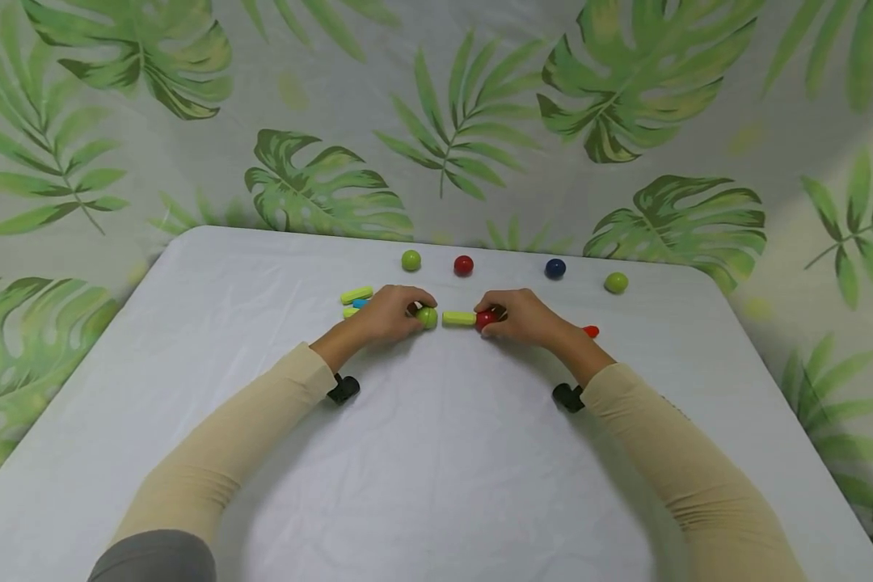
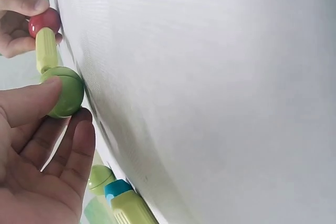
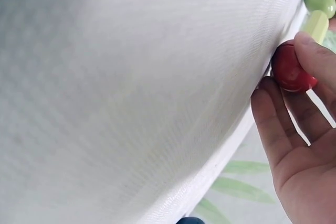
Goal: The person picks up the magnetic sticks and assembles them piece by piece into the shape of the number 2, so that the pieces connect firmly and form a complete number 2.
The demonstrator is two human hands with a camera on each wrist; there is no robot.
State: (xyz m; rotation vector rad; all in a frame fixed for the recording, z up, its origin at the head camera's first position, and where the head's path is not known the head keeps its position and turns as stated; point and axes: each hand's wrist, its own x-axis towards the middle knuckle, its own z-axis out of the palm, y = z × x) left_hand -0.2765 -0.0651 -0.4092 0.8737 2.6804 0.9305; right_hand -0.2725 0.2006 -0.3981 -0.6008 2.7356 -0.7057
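Note:
Near the middle of the white table, my left hand [image 1: 391, 314] pinches a shiny green ball [image 1: 428, 318] between thumb and fingers. Facing it, my right hand [image 1: 524, 317] pinches a red ball [image 3: 290, 69] the same way. A yellow-green ridged stick [image 1: 458, 318] lies between the two, its right end against the red ball. In the head view a narrow gap shows between the stick's left end and the green ball. The left wrist view has stick, red ball and green ball in one line, the green ball overlapping the stick's near end.
Beside my left hand lie yellow-green sticks [image 1: 356, 295] and a blue piece [image 1: 360, 304], partly hidden. Along the back edge sit a green ball [image 1: 411, 260], a red ball [image 1: 463, 266], a dark blue ball [image 1: 555, 268] and another green ball [image 1: 616, 282]. A red piece [image 1: 591, 331] pokes out behind my right wrist.

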